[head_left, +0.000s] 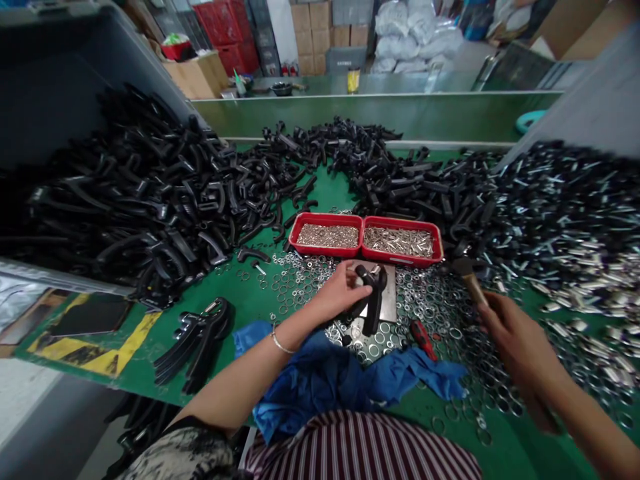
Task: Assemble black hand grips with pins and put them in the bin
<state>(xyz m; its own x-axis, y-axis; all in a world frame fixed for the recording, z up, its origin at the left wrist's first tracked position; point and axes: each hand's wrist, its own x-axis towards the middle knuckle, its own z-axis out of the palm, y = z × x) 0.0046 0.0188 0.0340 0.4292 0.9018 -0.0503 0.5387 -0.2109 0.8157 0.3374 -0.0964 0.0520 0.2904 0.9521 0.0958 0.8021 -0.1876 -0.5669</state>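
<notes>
Item, left grip [340, 290]: fingers pressed together over a curved black plastic handle [371, 300], the piece in hand, which stands on a steel plate [389, 293].

Item, right grip [520, 343]: closed round the wooden shaft of a hammer [471, 285], its head held up just right of the plate; the fingers are slightly blurred.

Around the plate, on the green bench [140, 380]:
- Beyond it, a red two-compartment tray [325, 218], both compartments well filled with small metal pins.
- On both sides of it, scattered metal ring washers [440, 313].
- Just right of its near edge, a red-handled screwdriver [423, 340].
- Nearer me than the plate, a crumpled blue cloth [320, 383].

Progress, judged from the plate outward: left of the plate lies a small stack of black handles with metal fittings [195, 340]. Further left and beyond the plate, a far larger heap of black handles [150, 200] shows no fittings that I can make out. Right of the plate, a large heap of black-and-silver pieces [565, 200] is too blurred to tell whether they are fitted. Most of the stock appears left.
</notes>
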